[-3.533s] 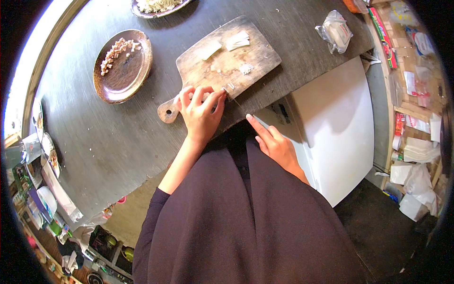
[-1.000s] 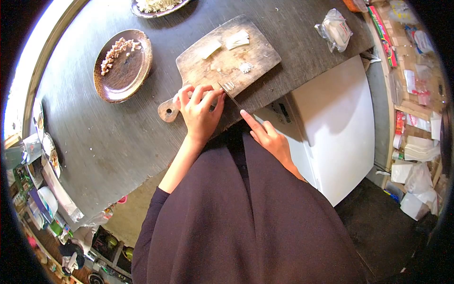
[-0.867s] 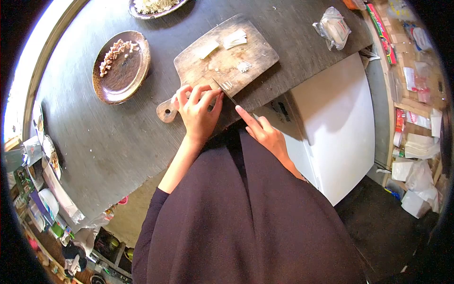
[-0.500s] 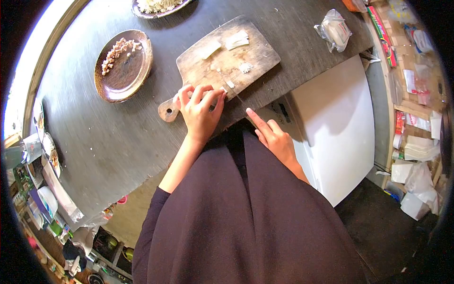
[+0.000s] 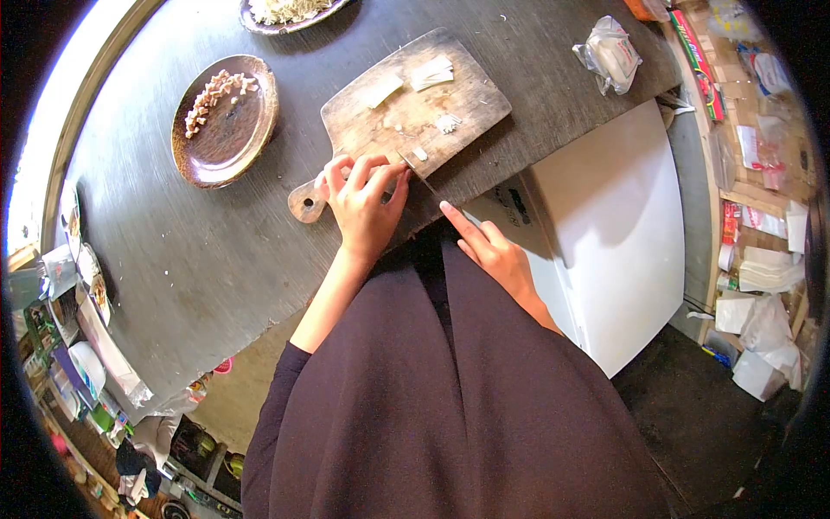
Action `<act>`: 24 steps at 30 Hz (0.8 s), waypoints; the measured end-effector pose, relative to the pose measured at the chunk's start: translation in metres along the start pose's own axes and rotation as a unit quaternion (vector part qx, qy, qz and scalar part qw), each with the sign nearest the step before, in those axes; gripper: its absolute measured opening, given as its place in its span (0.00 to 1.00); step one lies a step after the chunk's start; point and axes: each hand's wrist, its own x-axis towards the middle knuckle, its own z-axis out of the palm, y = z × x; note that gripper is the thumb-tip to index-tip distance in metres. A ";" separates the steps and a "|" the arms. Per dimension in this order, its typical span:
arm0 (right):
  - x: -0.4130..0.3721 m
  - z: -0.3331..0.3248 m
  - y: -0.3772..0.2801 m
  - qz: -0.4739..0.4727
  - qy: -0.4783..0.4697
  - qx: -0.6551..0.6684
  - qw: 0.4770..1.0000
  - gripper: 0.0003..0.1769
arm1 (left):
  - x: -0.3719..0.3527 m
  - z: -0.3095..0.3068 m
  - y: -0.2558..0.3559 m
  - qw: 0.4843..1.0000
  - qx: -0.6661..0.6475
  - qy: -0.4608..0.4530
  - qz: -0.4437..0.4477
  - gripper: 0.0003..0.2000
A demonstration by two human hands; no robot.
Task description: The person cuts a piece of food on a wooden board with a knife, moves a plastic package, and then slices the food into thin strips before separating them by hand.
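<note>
My right hand (image 5: 497,258) is closed around a thin knife (image 5: 421,177), its index finger stretched along the back. The blade reaches to the near edge of the wooden cutting board (image 5: 359,121), beside my left hand (image 5: 364,203). That hand's fingers are bent down on the board near its handle, over something I cannot make out. A small white piece (image 5: 420,154) lies just past the knife tip. Farther up the board are pale strips (image 5: 432,73), a flat pale stack (image 5: 385,90) and a small heap of fine white bits (image 5: 448,124).
Left of the board, a brown plate (image 5: 226,143) holds small brownish cubes. Another plate (image 5: 285,28) with pale shreds stands at the top. A plastic-wrapped bundle (image 5: 612,54) lies at the table's right. Below the table edge is a white surface (image 5: 627,242); shelves with packages stand far right.
The knife and my right hand have shifted slightly left, bringing the blade closer to my left fingers. My left hand has barely moved.
</note>
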 end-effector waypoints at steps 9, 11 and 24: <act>0.008 0.003 -0.004 0.019 -0.006 -0.001 1.000 0.40 | -0.002 0.003 -0.002 1.000 -0.006 0.001 -0.006 0.09; 0.005 -0.001 -0.001 0.017 -0.009 0.005 1.000 0.40 | -0.002 0.003 -0.003 1.000 -0.004 0.004 -0.005 0.09; 0.004 -0.009 -0.002 0.023 -0.029 0.027 0.999 0.40 | -0.003 0.004 -0.003 1.000 -0.011 0.003 -0.009 0.08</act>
